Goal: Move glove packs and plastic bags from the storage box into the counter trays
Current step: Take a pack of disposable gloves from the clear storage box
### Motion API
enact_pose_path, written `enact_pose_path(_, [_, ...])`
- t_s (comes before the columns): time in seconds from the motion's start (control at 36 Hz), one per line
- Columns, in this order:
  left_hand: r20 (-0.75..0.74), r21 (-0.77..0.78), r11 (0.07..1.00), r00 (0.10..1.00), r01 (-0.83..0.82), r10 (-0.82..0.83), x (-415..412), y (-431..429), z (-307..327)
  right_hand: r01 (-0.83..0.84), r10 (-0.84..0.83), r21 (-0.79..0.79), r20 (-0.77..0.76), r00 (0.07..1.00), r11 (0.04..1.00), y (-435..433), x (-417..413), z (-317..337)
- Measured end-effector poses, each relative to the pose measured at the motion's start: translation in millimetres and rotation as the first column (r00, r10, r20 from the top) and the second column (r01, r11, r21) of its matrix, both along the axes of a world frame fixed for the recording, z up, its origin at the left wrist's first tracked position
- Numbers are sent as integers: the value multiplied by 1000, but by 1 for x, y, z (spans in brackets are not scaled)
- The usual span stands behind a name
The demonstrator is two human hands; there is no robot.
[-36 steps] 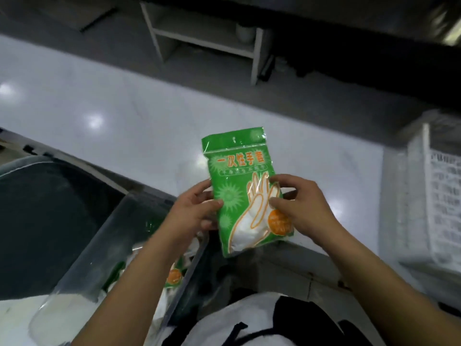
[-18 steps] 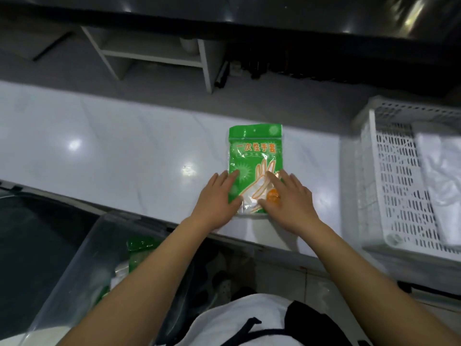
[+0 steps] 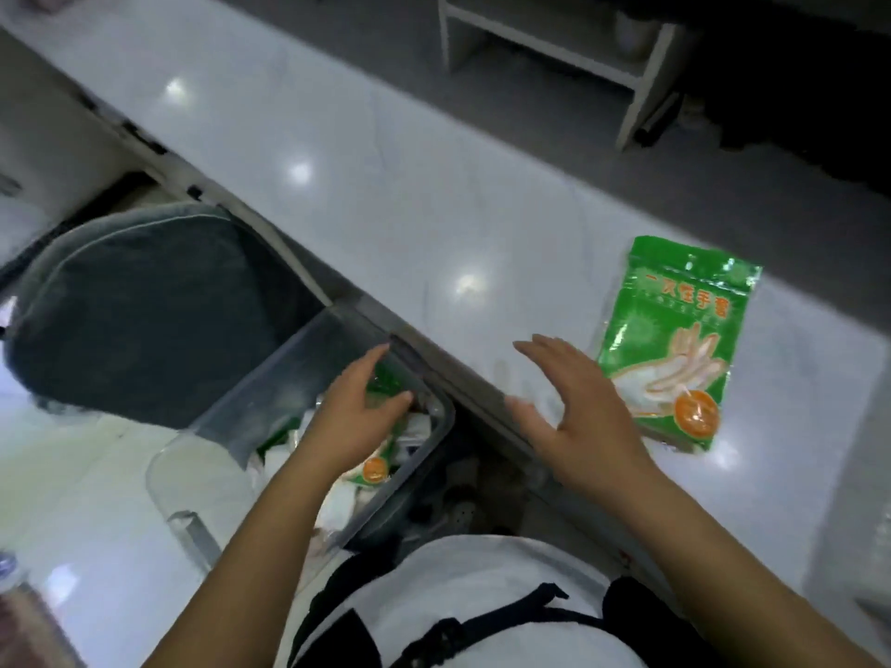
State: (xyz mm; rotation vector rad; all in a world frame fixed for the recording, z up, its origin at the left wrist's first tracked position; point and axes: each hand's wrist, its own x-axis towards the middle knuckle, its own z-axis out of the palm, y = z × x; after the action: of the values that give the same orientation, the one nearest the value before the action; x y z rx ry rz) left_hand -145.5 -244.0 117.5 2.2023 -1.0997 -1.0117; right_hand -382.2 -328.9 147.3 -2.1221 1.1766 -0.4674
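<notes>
Left hand (image 3: 354, 417) reaches down into the clear storage box (image 3: 436, 443), fingers loosely curled over the packs inside; whether the grip has closed on anything cannot be told from this angle. Right hand (image 3: 586, 417) hovers above the near edge of the white bench (image 3: 385, 176), fingers spread, grip open and empty. One green glove pack (image 3: 675, 339) lies flat on the bench just right of the right hand, not touching it, printed face up, slightly tilted. More green packs (image 3: 373, 470) and white bags sit jumbled in the box under the left wrist. Box stands below the bench edge, beside a dark rounded cushion (image 3: 140, 320). Person's white top with dark straps (image 3: 482, 614) fills the bottom of the view. Slight motion blur throughout.
</notes>
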Motion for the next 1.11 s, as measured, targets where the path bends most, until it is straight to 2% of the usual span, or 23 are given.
enact_pose_path(0.06, [-9, 105, 986, 991, -130, 132, 19, 35, -18, -149, 149, 23, -20, 989, 989, 13, 27, -19])
enact_pose_path(0.14, [-39, 267, 932, 964, -244, 263, 38, 81, -46, -330, 349, 147, -128, 928, 932, 33, 62, -61])
enact_pose_path(0.25, [-120, 421, 855, 915, -304, 385, 47, 127, -81, -421, 550, 369, -389, 740, 828, 53, 94, -119])
enact_pose_path(0.39, [-181, 536, 794, 880, -286, 439, 53, 166, -120, -441, 615, 428, -529, 585, 789, 68, 116, -176])
enact_pose_path(0.44, [-212, 550, 794, 876, -259, 433, 59, 175, -131, -420, 601, 430, -572, 559, 799, 72, 124, -193])
enact_pose_path(0.64, [-251, 571, 801, 890, -182, 382, 99, 170, -171, -277, 463, 374, -649, 603, 885, 102, 135, -218])
enact_pose_path(0.83, [-236, 559, 824, 934, -94, 267, 146, 115, -227, -142, 332, 326, -657, 676, 935, 132, 136, -242])
enact_pose_path(1.11, [-153, 453, 882, 963, -130, 221, 165, 23, -293, -30, 211, 287, -629, 748, 958, 146, 145, -257])
